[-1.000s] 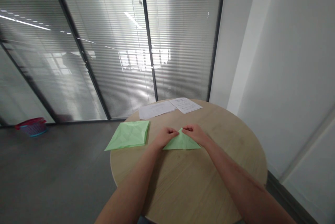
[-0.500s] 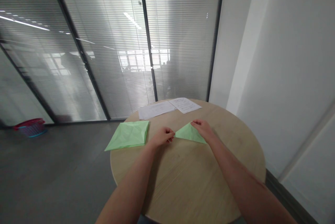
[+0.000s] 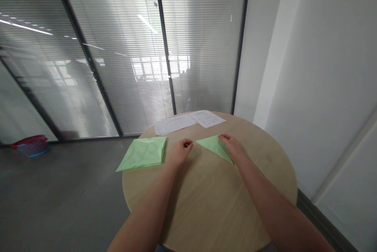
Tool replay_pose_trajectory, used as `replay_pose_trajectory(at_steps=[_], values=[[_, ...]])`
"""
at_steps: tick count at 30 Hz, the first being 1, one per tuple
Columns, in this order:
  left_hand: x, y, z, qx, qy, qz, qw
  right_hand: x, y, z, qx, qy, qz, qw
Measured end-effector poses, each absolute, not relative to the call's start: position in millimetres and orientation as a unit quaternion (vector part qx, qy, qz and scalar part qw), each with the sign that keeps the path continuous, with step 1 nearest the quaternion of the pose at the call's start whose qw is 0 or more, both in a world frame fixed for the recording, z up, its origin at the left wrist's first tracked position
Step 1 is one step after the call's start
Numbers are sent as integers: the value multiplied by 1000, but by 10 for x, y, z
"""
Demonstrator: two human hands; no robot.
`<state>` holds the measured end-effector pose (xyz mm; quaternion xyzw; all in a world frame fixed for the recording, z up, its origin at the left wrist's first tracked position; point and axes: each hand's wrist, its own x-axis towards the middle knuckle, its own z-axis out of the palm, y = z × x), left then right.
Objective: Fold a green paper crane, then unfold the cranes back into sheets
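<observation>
A thin light green sheet (image 3: pixel 212 145), folded into a triangle, lies on the round wooden table (image 3: pixel 206 201); paper, cloth or plastic, I cannot tell which. My right hand (image 3: pixel 231 145) pinches its upper right edge between thumb and fingers and covers part of that side. Just off the triangle's left tip is my left hand (image 3: pixel 183 150), fingers curled in a loose pinch, with nothing visible in them. A larger light green folded piece (image 3: pixel 145 151) rests beside the left hand, its lower left corner poking past the table edge.
White printed papers (image 3: pixel 176 124) lie at the table's far side. Behind stands a glass partition with blinds (image 3: pixel 203 47), and a white wall (image 3: pixel 326 79) rises on the right. A red and blue basket (image 3: pixel 32 146) sits on the grey floor at far left.
My left hand has let go of the triangle's left tip and drawn slightly up and left. The triangle has turned a little, its left tip now higher. My right hand keeps its hold.
</observation>
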<state>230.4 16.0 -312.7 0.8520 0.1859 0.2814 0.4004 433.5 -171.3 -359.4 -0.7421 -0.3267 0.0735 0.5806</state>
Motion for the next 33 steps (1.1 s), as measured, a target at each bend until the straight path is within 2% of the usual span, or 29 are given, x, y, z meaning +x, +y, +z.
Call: replay_pose_trajectory(at_steps=[12,22,29,33], values=[[2281,80,-3040,848,151,311,403,4107,-1635,-3457,-742,-318,73,585],[2254,28,-3070,883,104,161,429,3944,-1585,-3393,-699,-393,116,586],[2279,61,-3089,859,126,153,473,3905,-1624,-3371,-662,-394,182,612],[2298,98,-3094,852,129,169,479,3871,-1661,-3355,-650,-414,231,594]])
